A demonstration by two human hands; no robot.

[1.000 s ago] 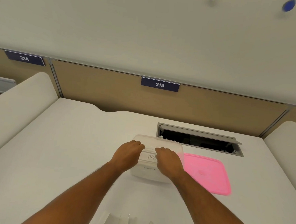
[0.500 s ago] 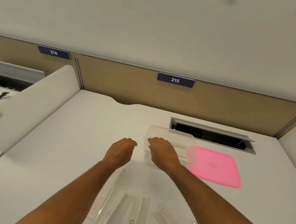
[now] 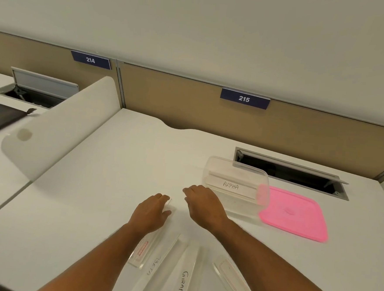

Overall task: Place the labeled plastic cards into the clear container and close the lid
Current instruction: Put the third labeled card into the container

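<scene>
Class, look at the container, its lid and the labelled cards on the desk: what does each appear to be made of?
Container: clear, probably rigid plastic; the ALPHA card shows through its wall.
Lid: pink, opaque, matte, likely soft plastic or silicone; rounded corners.
Cards such as GIRAFEE: transparent glossy plastic, perhaps acrylic; the desk shows through and the edges catch light.

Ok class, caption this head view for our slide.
ALPHA card in clear container, pink lid off, left hand reaching.
</scene>
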